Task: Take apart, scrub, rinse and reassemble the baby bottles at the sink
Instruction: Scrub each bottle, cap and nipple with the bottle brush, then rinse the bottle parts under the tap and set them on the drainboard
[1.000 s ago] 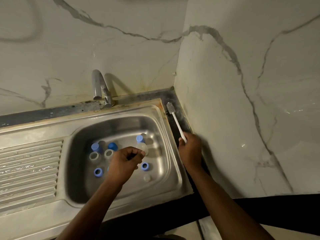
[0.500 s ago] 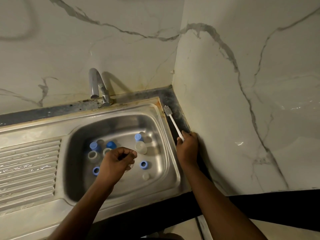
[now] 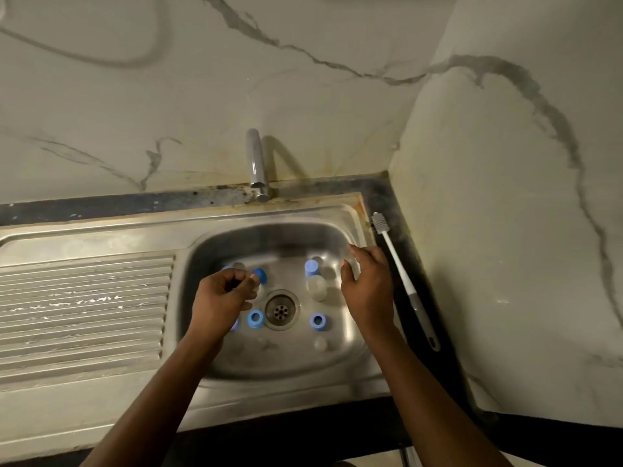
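**A:** What are the hands doing?

**B:** The left hand (image 3: 226, 294) hangs over the left half of the basin, fingers curled and thumb meeting the fingertips. It looks like a pinch on some small piece, but I cannot tell what it pinches, if anything. The right hand (image 3: 367, 288) is spread and relaxed, holding nothing, by the basin's right edge.

**A:** And the bottles?

**B:** In pieces on the floor of the sink (image 3: 296, 214). A clear bottle body (image 3: 316, 287) and a blue cap (image 3: 312, 267) stand right of the drain (image 3: 282, 309), near the right hand. One blue ring (image 3: 255, 319) lies left of the drain and another right of it, both toward the front edge.

**A:** The brush?

**B:** The bottle brush (image 3: 401, 278) lies on the dark counter (image 3: 381, 193) along the sink's right edge, just beside the right hand but not touching it.

**A:** So which step?

**B:** Taking apart looks done, so I'd judge scrubbing is in hand. Next, the right hand needs the brush or a part in its grasp. It also needs water from the tap (image 3: 256, 163) at the back edge, where no stream shows
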Demonstrator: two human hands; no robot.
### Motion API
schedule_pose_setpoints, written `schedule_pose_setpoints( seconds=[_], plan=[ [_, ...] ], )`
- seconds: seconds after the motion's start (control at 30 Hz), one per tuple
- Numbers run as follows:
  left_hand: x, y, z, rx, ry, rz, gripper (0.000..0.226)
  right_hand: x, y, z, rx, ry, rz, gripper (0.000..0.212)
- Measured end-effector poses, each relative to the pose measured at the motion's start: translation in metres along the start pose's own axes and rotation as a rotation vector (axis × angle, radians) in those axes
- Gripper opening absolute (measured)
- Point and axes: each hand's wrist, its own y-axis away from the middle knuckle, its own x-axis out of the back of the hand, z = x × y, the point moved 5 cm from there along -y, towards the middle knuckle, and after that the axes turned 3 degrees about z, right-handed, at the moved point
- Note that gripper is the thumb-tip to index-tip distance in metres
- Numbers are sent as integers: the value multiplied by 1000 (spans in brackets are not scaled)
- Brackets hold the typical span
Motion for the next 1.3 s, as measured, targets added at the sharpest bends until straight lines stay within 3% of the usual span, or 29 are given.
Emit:
schedule_pose_setpoints(
  seconds=[0.3, 0.6, 0.83, 0.93, 1.07, 1.17, 1.3],
  plan=[
    [53, -60, -10, -14, -80, 22, 12, -72, 14, -45, -84, -45, -132, 37],
    [18, -116, 27, -88, -145, -70, 11, -127, -8, 2, -247, 79, -308, 42],
    [-15, -158, 49, -105, -263, -28, 63, -181, -35, 36, -297, 359, -584, 53],
    [-26, -168, 56, -116, -300, -39, 52, -195, -45, 44, -300, 430, -610, 57],
    [-31, -173, 67, -160, -288, -37, 20, -202, -53, 47, -244, 550, -642, 42],
    [-31, -177, 75, -176, -255, -32, 24, -198, -61, 44, -207, 580, -618, 26],
    [-32, -180, 86, -155, -277, -12, 30, -199, -60, 37, -132, 562, -650, 39]
  ],
)
